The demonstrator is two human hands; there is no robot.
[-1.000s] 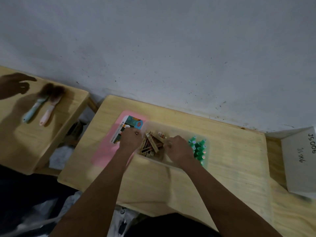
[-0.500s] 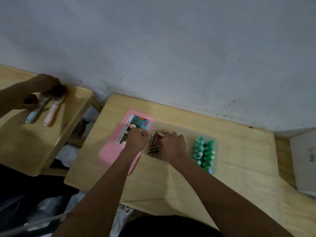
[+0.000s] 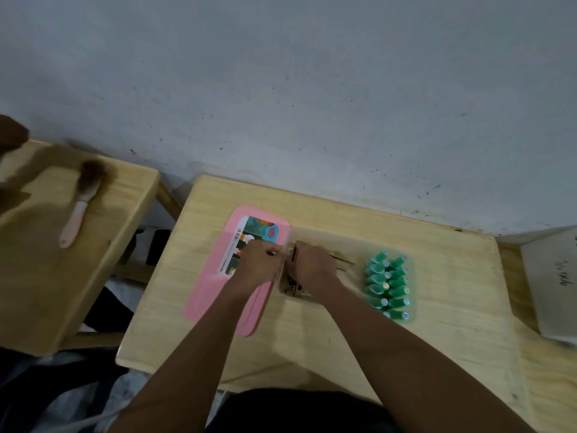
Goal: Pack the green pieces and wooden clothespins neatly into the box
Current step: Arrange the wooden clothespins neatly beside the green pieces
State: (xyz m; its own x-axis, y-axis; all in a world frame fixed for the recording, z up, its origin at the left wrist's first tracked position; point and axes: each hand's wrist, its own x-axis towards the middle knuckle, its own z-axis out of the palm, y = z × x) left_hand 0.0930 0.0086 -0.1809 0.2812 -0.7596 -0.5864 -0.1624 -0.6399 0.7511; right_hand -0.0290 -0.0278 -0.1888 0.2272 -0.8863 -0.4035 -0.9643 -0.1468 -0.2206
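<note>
A clear plastic box [image 3: 340, 237] lies on the wooden table. Green pieces [image 3: 388, 284] stand in two neat rows at its right end. Wooden clothespins [image 3: 342, 260] lie bunched at its left end, mostly hidden under my hands. My right hand [image 3: 312, 265] presses down on the clothespins with fingers curled over them. At the box's left wall my left hand [image 3: 260, 264] has its fingers closed against the same bunch. The pink lid [image 3: 212, 285] lies flat to the left of the box.
A second wooden table [image 3: 40, 276] at the left carries a pink-handled brush [image 3: 79, 204], with another person's hand [image 3: 11, 132] at its far corner. A white box [image 3: 552, 282] sits at the right edge. A grey wall runs behind the table.
Both my hands have drawn together over the clothespins at the box's left end. On the left table the blue-handled brush is gone and the other person's hand has pulled back.
</note>
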